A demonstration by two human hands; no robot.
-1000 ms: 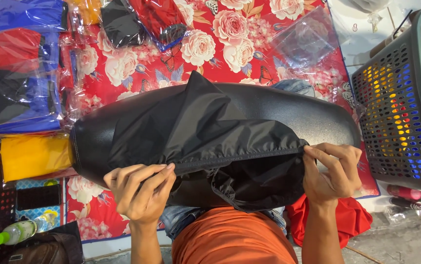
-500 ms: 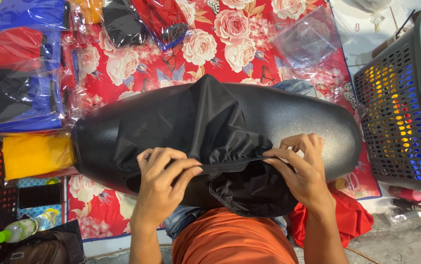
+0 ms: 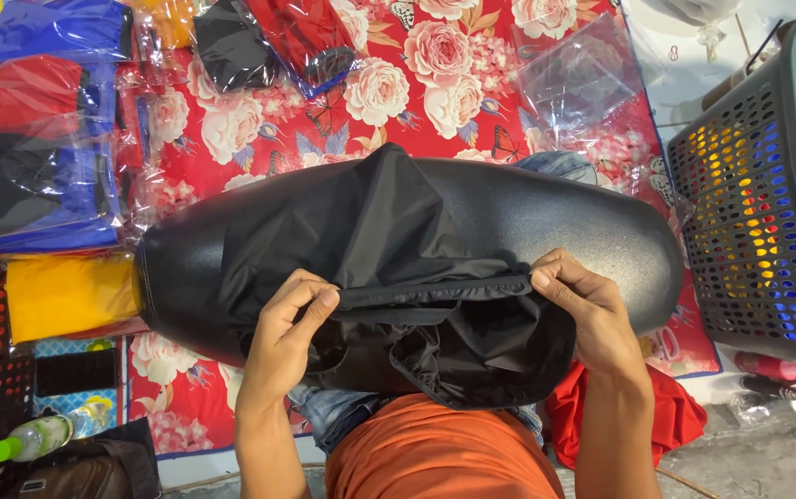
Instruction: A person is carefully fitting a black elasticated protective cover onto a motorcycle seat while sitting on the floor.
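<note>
1. Red rose-print mat covers the floor, littered with plastic-wrapped garments: blue and red packs at the left, a black pack and a red pack up top, and an empty clear bag at the upper right.
2. Long black motorcycle seat lies across the person's lap, over the mat.
3. Black fabric cover is draped on the middle of the seat, with its elastic hem stretched level between both hands.
4. Left hand: fingers curled and pinching the hem at its left end, thumb on top.
5. Right hand: fingers pinching the hem at its right end, pulled taut.
6. Change from half a second ago: the hands were close together bunching the fabric and now sit well apart, so the opening is spread wide. A second ago the hem hung lower and looser.
7. Judgement: the cover's mouth is now held open over the near edge of the seat, with loose fabric pooling below the hem.
8. Nearby: grey perforated basket at the right with yellow and blue cloth inside, yellow folded pack at the left, green-capped bottle at the lower left, and red cloth by the person's right forearm.
9. Person wears an orange shirt.
</note>
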